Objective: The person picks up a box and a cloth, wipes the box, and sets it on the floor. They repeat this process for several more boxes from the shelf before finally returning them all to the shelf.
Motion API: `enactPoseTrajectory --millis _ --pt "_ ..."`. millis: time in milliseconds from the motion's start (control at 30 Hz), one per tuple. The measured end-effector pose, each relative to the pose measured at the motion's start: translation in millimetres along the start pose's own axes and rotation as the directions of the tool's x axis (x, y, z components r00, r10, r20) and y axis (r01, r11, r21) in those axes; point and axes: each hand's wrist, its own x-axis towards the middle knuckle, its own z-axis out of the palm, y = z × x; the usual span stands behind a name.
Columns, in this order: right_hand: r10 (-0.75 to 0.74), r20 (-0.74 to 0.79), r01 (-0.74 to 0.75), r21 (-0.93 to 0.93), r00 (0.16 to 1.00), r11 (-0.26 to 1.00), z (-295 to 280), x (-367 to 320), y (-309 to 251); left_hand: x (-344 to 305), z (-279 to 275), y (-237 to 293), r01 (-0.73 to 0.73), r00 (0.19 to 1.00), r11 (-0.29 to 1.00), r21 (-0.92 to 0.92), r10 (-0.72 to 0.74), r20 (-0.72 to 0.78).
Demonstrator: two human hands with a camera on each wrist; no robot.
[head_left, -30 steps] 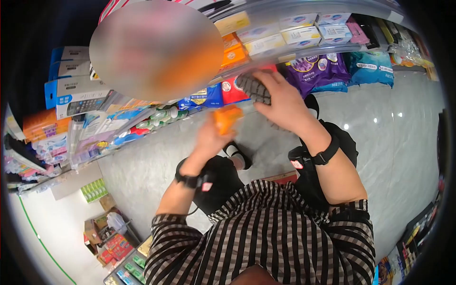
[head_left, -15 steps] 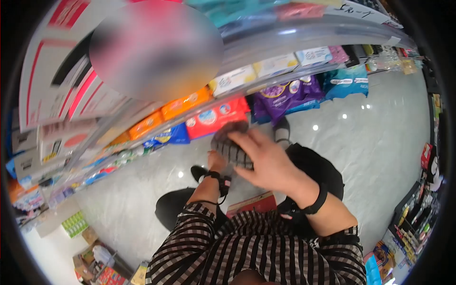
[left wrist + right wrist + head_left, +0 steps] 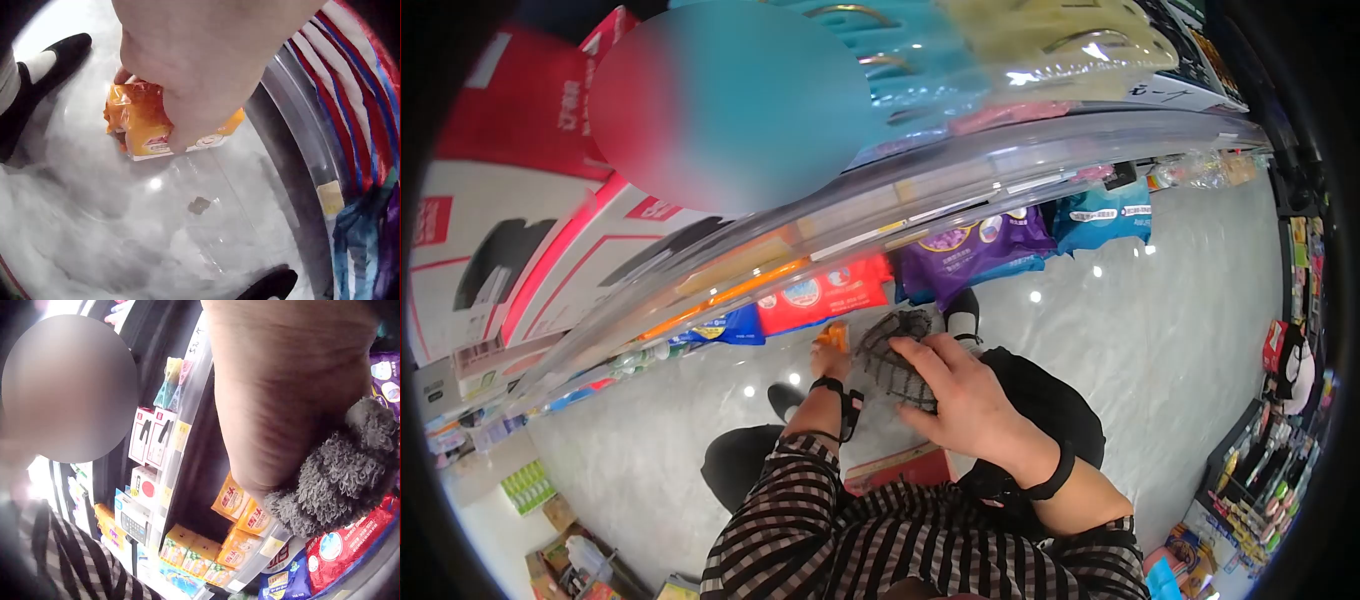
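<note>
My left hand (image 3: 831, 365) grips one glossy orange wrapped pack (image 3: 136, 115) (its label is too blurred to read) above the grey floor (image 3: 660, 430); my right hand (image 3: 972, 408) grasps one fluffy grey checked cloth bundle (image 3: 892, 362). Nearby are one red plastic bag (image 3: 825, 294) and one purple plastic bag (image 3: 972, 258).

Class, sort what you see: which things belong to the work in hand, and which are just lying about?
In the work:
- grey cloth, held by the right hand
- orange packet, held by the left hand

Lying about:
- red packet
- purple bag
- teal bag
</note>
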Motion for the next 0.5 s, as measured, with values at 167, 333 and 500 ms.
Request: enactPoseTrajectory --millis 167,333,500 --pt "-0.018 -0.031 0.019 0.033 0.999 0.999 -5 8 -9 -15 -22 18 -0.134 0.991 0.962 0.239 0.129 0.036" --pt "-0.092 -0.081 0.099 0.079 0.992 0.992 0 17 -22 -68 -141 63 -0.363 0.932 0.929 0.067 0.363 0.014" --pt "-0.13 -0.108 0.139 0.074 0.986 0.988 16 23 -30 -164 -272 72 -0.6 0.722 0.78 0.18 0.624 -0.297"
